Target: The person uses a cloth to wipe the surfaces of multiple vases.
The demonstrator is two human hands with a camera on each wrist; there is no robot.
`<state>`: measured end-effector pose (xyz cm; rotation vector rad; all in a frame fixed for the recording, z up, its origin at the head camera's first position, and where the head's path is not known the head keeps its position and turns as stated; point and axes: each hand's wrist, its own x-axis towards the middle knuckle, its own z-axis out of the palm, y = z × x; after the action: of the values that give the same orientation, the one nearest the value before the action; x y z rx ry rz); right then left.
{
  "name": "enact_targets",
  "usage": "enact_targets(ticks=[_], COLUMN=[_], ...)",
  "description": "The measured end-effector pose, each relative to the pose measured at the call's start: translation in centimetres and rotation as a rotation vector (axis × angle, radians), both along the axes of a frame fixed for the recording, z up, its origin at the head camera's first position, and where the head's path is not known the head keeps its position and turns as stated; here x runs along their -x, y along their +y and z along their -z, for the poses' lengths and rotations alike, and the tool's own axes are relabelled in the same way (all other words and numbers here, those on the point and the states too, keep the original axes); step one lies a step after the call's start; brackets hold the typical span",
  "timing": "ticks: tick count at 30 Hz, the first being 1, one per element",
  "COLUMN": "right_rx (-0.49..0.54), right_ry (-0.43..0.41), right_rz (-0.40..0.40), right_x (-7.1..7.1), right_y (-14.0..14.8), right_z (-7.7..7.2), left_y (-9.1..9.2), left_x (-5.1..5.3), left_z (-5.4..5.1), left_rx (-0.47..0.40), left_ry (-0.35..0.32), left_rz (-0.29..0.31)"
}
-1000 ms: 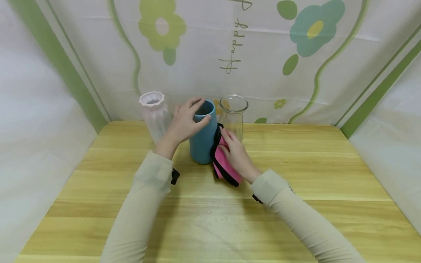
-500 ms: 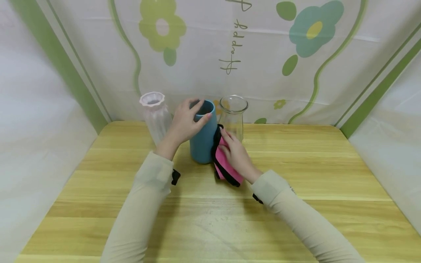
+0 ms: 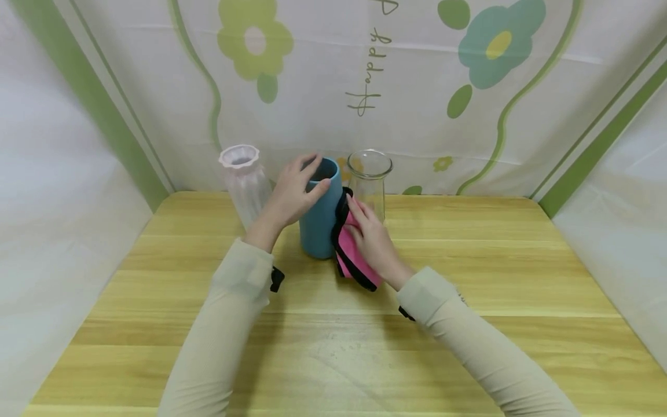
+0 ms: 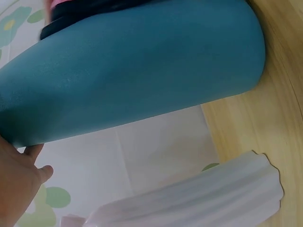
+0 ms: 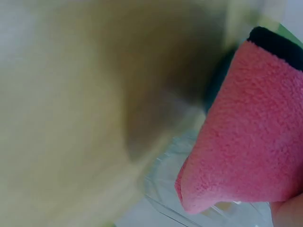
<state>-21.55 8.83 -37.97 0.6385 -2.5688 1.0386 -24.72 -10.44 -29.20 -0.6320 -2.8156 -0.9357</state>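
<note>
A tall blue vase (image 3: 318, 223) stands upright near the back of the table. My left hand (image 3: 292, 194) grips its upper end, thumb on the near side of the rim and fingers at the far side. In my right hand (image 3: 374, 240) is a folded pink cloth (image 3: 356, 260) with black edging, pressed against the vase's right side. The right wrist view shows the fuzzy cloth (image 5: 246, 127) close up, with only a bit of the hand. In the left wrist view the vase (image 4: 142, 71) fills the upper part, the cloth's dark edge (image 4: 94, 14) touching it.
A pale pinkish fluted vase (image 3: 245, 185) stands left of the blue one, partly behind the left hand. A clear glass vase (image 3: 371, 185) stands behind the right hand. A floral curtain (image 3: 312, 69) hangs behind the wooden table (image 3: 333, 359).
My right hand has slid the cloth slightly up along the blue vase's side. The left hand and all three vases stay about where they were.
</note>
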Motion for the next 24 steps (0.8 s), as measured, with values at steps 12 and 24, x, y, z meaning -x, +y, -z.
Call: enact_targets(ticks=[12, 24], right_rx=[-0.130, 0.061], right_ry=[-0.115, 0.037], right_rz=[0.019, 0.005], right_x=[-0.4, 0.2], right_y=[0.6, 0.1], right_z=[2.7, -0.6], left_y=[0.3, 0.1], left_x=[-0.1, -0.2], left_z=[0.2, -0.8], left_rx=[0.013, 0.019], left_ry=[0.031, 0.017], left_rz=[-0.033, 0.005])
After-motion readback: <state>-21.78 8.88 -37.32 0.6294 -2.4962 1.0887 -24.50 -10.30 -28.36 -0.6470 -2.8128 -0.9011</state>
